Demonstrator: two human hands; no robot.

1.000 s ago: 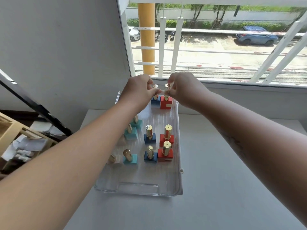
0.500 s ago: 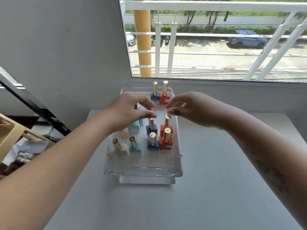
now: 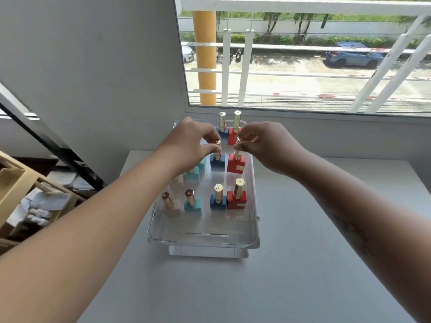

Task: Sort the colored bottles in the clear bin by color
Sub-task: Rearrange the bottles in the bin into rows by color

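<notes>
A clear bin point(image 3: 203, 238) on the grey table holds small square bottles with gold caps, standing in columns. My left hand point(image 3: 189, 145) pinches the gold cap of a dark blue bottle point(image 3: 217, 163) in the middle row. My right hand point(image 3: 268, 145) pinches the cap of the red bottle point(image 3: 236, 164) beside it. Another dark blue bottle point(image 3: 222, 134) and red bottle point(image 3: 232, 135) stand at the bin's far end. A third dark blue bottle point(image 3: 218, 202) and red bottle point(image 3: 237, 200) stand nearer. Teal bottles point(image 3: 192, 203) and a clear bottle point(image 3: 171, 207) fill the left side, partly hidden by my left arm.
The grey table point(image 3: 303, 264) runs up to a window sill point(image 3: 303, 117) behind the bin. A grey wall point(image 3: 93, 78) stands to the left. A wooden shelf point(image 3: 21, 190) with white items sits low at the left, beside a black diagonal rail point(image 3: 58, 150).
Both hands let go of the far blue and red bottles and drew back toward me. They now grip the caps of the middle-row blue and red bottles.
</notes>
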